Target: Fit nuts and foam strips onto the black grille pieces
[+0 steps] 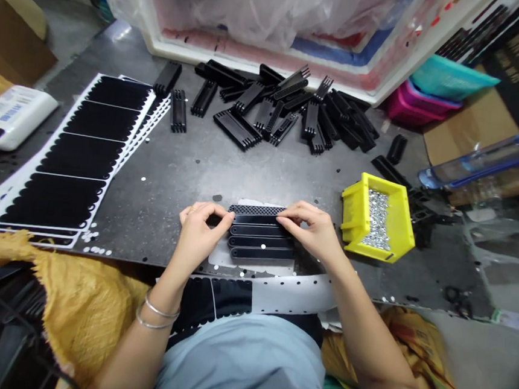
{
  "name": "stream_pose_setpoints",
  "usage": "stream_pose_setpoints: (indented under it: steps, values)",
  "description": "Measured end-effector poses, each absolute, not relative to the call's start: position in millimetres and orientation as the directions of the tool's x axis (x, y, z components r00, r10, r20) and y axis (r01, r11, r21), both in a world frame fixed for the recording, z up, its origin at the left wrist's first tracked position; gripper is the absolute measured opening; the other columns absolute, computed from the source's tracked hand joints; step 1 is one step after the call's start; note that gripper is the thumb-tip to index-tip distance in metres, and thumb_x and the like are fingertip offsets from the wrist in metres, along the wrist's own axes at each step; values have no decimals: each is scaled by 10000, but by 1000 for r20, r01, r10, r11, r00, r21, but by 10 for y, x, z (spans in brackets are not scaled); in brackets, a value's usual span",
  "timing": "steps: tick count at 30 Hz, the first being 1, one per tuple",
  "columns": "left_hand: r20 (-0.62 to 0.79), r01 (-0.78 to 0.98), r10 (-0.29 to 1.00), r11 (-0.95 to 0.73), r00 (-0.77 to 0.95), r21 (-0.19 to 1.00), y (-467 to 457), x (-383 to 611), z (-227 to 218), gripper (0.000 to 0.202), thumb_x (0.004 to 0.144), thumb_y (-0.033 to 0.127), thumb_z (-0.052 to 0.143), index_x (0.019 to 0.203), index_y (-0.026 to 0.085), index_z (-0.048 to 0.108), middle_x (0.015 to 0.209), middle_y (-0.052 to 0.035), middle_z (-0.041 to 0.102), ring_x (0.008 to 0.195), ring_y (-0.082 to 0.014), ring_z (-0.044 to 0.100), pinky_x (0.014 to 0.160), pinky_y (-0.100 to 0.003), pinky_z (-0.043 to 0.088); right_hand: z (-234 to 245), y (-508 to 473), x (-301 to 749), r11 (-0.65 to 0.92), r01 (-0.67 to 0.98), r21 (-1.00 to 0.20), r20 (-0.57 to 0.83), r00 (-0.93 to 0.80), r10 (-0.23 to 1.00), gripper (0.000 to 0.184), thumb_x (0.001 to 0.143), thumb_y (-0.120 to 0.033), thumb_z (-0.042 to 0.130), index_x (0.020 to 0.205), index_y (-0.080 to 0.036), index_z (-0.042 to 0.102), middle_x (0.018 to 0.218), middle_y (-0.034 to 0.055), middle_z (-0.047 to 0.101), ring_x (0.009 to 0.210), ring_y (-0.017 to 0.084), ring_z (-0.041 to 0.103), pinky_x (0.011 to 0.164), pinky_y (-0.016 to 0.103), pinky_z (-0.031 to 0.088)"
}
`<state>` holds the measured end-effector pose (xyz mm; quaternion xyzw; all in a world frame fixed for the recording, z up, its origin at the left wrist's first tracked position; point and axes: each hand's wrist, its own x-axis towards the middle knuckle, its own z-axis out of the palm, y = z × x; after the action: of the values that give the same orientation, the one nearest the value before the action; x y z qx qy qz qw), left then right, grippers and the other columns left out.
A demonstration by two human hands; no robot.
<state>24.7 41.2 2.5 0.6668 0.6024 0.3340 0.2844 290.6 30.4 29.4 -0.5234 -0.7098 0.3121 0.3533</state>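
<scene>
Near the table's front edge, several black plastic bars (pixel 262 243) lie side by side on a pale sheet (pixel 220 257). The farthest has a patterned face (pixel 258 209). A thin smooth black strip (pixel 257 220) lies along that bar's near side. My left hand (pixel 199 228) pinches the strip's left end between thumb and forefinger. At its right end, my right hand (pixel 311 226) closes thumb and fingers on it. Whether the strip is stuck to the bar or apart from it I cannot tell. A small white dot (pixel 263 247) rests on the nearer bars.
A yellow bin (pixel 400 222) of small metal parts stands right of my right hand. Black slotted pieces (pixel 250 97) are heaped at the back. Sheets of black stickers (pixel 76 154) lie left; another sheet (pixel 294 294) crosses my lap. A white-framed tray (pixel 262 61) borders the back.
</scene>
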Motion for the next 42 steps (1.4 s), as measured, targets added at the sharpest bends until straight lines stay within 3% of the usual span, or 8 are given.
stream_pose_setpoints:
  steps: [6,10,13,17,26,30,38,42]
  values:
    - [108,631,990,-139,87,764,466,239,26,202,913,378,677,759,248,669,888,11,782,963,-228,674,1040,-453,404,238,339,2908,305,535,-788,205,-240,949,112,951,-276,697,921,-214,785,879,29,687,727,139,614,707,310,533]
    - [255,689,966,-207,33,694,237,258,106,179,974,362,628,859,240,692,954,-10,769,984,-225,672,1053,-465,394,332,50,2787,410,648,-642,395,-178,901,167,1005,-236,610,1060,-223,767,925,55,586,830,176,604,768,343,550]
    - [428,638,904,-328,-2,697,-176,260,119,107,1004,282,606,954,227,684,981,-31,743,974,-203,671,963,-393,470,292,-402,2586,469,593,-654,337,-326,883,198,1038,-220,557,1133,-221,730,933,59,609,813,164,622,727,301,560]
    - [344,525,934,-340,93,781,-685,251,39,124,1013,191,575,1054,240,682,993,-29,728,939,-183,678,873,-331,528,23,-841,2395,532,630,-566,307,-438,845,260,1054,-194,486,1195,-177,704,974,106,661,814,196,646,689,322,580]
    - [319,532,860,-500,398,684,-786,343,28,273,1004,216,596,1267,260,653,1178,-76,736,1116,-235,667,980,-396,498,-133,-886,2741,465,546,-697,317,-347,883,266,1030,-192,548,1253,-253,680,1027,93,694,923,216,689,815,378,611]
    - [281,550,841,-520,462,653,-785,453,34,296,1019,262,591,1312,253,624,1198,-74,736,1120,-239,659,977,-400,455,-115,-936,2815,444,461,-768,338,-296,893,229,1022,-145,540,1140,-251,705,980,74,694,904,199,691,793,351,600]
    - [178,591,892,-413,414,692,-710,589,191,282,1076,283,445,899,240,660,839,1,721,848,-192,632,932,-422,352,-11,-965,2701,491,540,-684,400,-285,871,305,991,-180,624,1265,-289,703,1138,107,678,946,216,673,766,382,593]
    - [259,673,903,-429,343,603,-689,524,109,281,1075,278,452,889,232,659,796,4,698,781,-187,599,867,-403,333,154,-1061,2753,413,337,-846,310,-319,896,163,960,-193,670,1064,-285,756,1122,83,655,1006,220,673,836,400,614]
